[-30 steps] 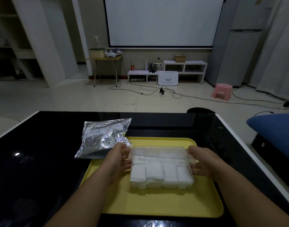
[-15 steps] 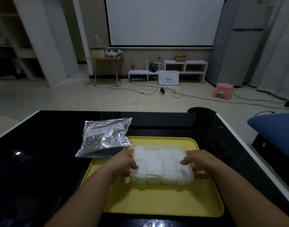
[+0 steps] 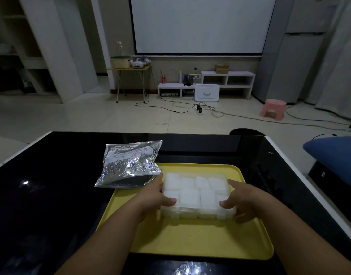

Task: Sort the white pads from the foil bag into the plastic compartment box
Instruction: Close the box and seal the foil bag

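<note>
A clear plastic compartment box [image 3: 196, 195] lies on the yellow tray [image 3: 190, 239] with its lid down. White pads [image 3: 190, 198] fill its compartments in two rows and show through the lid. My left hand [image 3: 154, 197] grips the box's left end, thumb on the lid. My right hand [image 3: 244, 199] grips the right end, thumb on the lid and fingers curled under the front corner. The crumpled foil bag [image 3: 129, 163] lies just left of the box, partly on the tray's far left corner.
The tray sits on a glossy black table [image 3: 51, 195] with white edges. Another shiny foil piece [image 3: 188, 269] shows at the near edge. A blue cushion [image 3: 335, 153] lies off the table's right side. Beyond are the floor, cables and a pink stool [image 3: 273, 110].
The box's lid, raised one second ago, now lies shut over the pads. Both hands slid from the far corners to the front half of the box, thumbs on the lid.
</note>
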The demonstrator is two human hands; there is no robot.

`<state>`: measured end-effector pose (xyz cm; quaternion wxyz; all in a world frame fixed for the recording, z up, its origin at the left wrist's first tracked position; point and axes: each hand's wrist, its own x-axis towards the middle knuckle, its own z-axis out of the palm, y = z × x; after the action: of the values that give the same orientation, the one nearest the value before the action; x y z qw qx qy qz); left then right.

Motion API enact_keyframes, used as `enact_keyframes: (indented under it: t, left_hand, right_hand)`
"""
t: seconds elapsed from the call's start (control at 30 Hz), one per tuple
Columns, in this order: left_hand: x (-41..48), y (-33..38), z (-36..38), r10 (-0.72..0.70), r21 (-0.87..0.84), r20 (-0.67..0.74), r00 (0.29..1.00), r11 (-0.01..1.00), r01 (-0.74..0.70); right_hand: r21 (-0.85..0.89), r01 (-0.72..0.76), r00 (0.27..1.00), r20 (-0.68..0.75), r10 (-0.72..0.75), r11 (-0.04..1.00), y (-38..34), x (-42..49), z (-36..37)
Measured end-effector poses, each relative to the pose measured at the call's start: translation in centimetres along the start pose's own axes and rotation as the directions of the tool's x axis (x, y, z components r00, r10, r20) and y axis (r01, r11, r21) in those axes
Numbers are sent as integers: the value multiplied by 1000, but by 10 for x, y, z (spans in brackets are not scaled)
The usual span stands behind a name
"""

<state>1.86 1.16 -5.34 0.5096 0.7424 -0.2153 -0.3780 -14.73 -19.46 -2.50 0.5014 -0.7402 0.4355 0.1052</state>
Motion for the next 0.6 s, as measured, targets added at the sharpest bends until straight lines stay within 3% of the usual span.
enact_keyframes:
  t: [0.3,0.6]
  left_hand:
    - [4,-5,-2,19,39,16,1000,999,-19]
    - [6,-17,-6,20,-37,44,999,999,-18]
  right_hand:
    - [77,25,1000,9,-26,997,3,3,-1]
    - [57,9,999,-39,-7,998,0,2,3]
